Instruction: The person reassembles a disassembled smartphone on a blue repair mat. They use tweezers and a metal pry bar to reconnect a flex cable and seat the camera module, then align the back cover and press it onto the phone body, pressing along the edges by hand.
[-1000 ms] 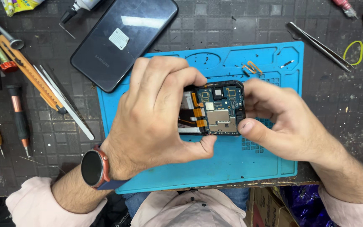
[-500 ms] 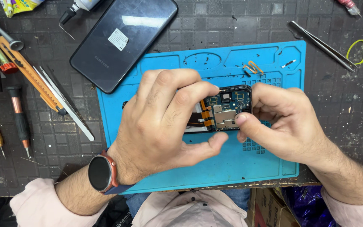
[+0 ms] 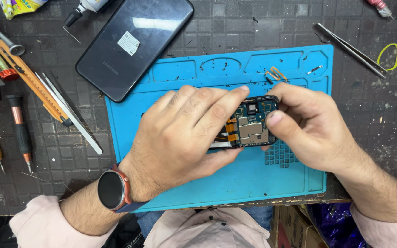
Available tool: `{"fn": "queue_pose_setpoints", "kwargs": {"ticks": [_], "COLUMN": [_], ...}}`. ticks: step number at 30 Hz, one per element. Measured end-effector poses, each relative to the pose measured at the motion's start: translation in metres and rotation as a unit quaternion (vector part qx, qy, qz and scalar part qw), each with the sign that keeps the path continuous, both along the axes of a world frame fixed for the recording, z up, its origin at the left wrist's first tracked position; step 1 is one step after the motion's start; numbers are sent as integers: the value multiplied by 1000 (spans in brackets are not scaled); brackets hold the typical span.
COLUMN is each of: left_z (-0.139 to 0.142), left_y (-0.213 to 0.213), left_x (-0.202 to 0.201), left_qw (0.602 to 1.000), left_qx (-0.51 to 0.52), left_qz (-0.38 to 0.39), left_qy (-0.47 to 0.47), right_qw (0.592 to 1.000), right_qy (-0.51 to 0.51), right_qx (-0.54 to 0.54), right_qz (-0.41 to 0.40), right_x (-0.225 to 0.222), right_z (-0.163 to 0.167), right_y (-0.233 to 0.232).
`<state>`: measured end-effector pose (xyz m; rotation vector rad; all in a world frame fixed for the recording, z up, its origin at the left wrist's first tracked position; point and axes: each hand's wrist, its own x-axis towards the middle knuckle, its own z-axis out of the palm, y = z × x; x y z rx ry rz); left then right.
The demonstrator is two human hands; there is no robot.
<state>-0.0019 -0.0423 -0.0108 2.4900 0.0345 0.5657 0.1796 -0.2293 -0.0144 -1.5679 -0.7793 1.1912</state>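
Moved: both hands slid slightly right | left hand [image 3: 180,133] fingers clamped on opened phone [image 3: 251,124] | right hand [image 3: 311,128] fingers clamped on its end | above blue mat [image 3: 272,183]

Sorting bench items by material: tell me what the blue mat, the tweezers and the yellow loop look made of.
Blue mat: probably silicone or soft rubber, matte, with moulded recesses.
Tweezers: metal, likely steel; thin tapering arms with a dull grey sheen.
Yellow loop: looks like a rubber band, thin and limp, lying in an uneven oval.
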Motion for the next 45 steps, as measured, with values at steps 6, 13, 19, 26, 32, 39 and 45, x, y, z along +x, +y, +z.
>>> {"fn": "queue_pose_setpoints", "kwargs": {"ticks": [6,13,19,26,32,39,45], "left_z": [-2,-2,-4,-8,-11,-11,-12], "left_y": [-1,2,3,8,12,11,13], "left_x": [0,1,1,3,6,5,6], "left_qw": [1000,999,996,997,996,996,996], "left_qx": [-4,-22,-32,-16,-7,13,5], "left_qz": [-8,-34,-55,-67,-73,-72,-79], "left_qy": [-3,13,57,41,50,41,50], "right_qw": [991,988,958,886,823,786,782], "right_qy": [-129,-148,-272,-448,-563,-611,-615], "right_qx": [-22,-29,9,-37,-64,-43,-78], "right_qz": [-3,-14,-90,-109,33,84,57], "right_x": [0,-2,21,50,62,63,63], "right_z": [-5,-1,24,18,29,34,29], "right_y": [-5,0,1,-3,5,12,10]}}
